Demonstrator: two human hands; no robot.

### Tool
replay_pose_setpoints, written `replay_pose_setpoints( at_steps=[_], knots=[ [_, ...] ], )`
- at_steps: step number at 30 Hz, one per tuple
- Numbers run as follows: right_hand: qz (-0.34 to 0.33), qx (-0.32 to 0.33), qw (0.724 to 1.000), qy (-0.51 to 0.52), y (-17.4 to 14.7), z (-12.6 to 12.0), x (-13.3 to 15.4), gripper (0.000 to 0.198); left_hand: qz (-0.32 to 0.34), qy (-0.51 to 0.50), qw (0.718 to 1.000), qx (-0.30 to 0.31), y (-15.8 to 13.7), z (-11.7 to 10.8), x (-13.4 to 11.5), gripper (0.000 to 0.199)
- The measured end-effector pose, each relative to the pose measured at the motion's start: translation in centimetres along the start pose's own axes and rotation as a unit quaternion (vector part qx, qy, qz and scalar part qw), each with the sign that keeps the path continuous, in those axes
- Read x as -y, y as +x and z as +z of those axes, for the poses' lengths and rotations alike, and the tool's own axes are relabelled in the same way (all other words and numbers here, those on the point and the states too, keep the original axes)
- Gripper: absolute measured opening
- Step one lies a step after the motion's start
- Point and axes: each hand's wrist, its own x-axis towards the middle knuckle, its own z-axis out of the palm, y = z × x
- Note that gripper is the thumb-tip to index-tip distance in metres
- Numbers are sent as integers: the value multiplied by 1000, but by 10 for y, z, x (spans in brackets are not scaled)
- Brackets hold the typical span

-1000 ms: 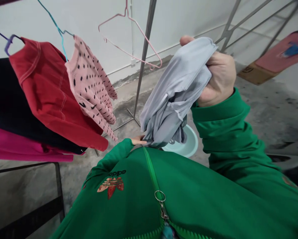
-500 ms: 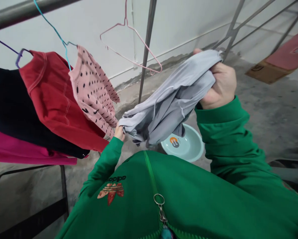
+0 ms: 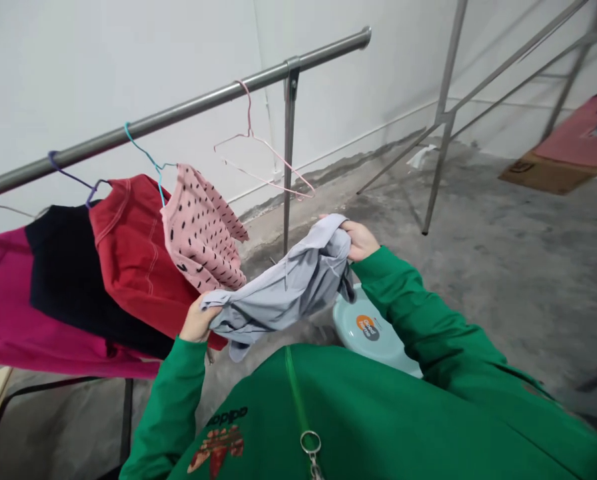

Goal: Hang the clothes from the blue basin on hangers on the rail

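Observation:
A bunched light-grey garment [image 3: 288, 287] is stretched between my two hands, in front of my green jacket; its kind is hard to tell from the folds. My left hand [image 3: 197, 320] grips its left end, thumb over the cloth. At the other end, my right hand [image 3: 361, 240] is closed around the upper edge, with some fingers hidden behind the fabric. Beyond the garment, a bare pink hanger [image 3: 273, 179] hangs from the metal rail [image 3: 193, 103]. Partly under my right sleeve, a pale-blue basin [image 3: 351, 327] sits on the floor.
On the rail's left side hang a pink spotted top [image 3: 198, 227], a red garment [image 3: 133, 247], a black garment [image 3: 68, 273] and a magenta garment [image 3: 8, 300]. A metal post [image 3: 289, 160] supports the rail. Another metal frame [image 3: 448, 120] and a cardboard box [image 3: 536, 175] stand right.
Both hands have come lower, the right one moving left and down with the grey garment, which now hangs more level. My view has tilted up, showing the rail.

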Motion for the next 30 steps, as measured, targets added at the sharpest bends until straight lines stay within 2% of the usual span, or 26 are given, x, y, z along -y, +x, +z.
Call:
replay_pose_setpoints(
  at_steps=[2, 5, 8, 9, 11, 12, 14, 15, 17, 18, 20, 23, 25, 30],
  knots=[
    [16, 38, 996, -81, 10, -5, -20, 19, 23, -64, 997, -39, -12, 5, -20, 42],
    [41, 76, 977, -194, 18, -12, -39, 20, 41, -82, 995, -47, -29, 14, -47, 39],
    [74, 167, 938, -295, 18, -13, -28, 30, 42, -92, 994, -45, -44, 25, -67, 41],
    [57, 210, 916, -338, 16, -10, -17, 35, 39, -98, 993, -44, -48, 29, -71, 42],
    [-55, 246, 871, -422, 15, 2, 13, 41, 26, -101, 994, -21, -54, 38, -78, 44],
    [-144, 220, 853, -451, 18, 12, 30, 42, 16, -96, 995, 0, -56, 44, -80, 44],
    [-310, 82, 807, -496, 30, 36, 60, 42, -3, -78, 996, 45, -57, 56, -85, 41],
    [-355, 16, 776, -522, 41, 49, 71, 44, -7, -71, 996, 61, -57, 62, -87, 40],
    [-369, -44, 735, -567, 70, 74, 84, 60, -14, -62, 994, 83, -55, 73, -91, 40],
    [-354, -50, 732, -580, 87, 85, 86, 66, -17, -59, 994, 92, -54, 78, -92, 41],
    [-319, -48, 755, -571, 119, 102, 84, 63, -19, -55, 993, 102, -52, 83, -95, 41],
    [-299, -45, 797, -523, 151, 116, 78, 32, -14, -44, 993, 105, -49, 82, -96, 40],
    [-323, -40, 803, -500, 158, 117, 77, 23, -5, -36, 995, 97, -46, 79, -96, 41],
    [-384, -25, 791, -476, 151, 98, 85, 22, 0, -44, 997, 63, -32, 75, -98, 45]
  ],
)
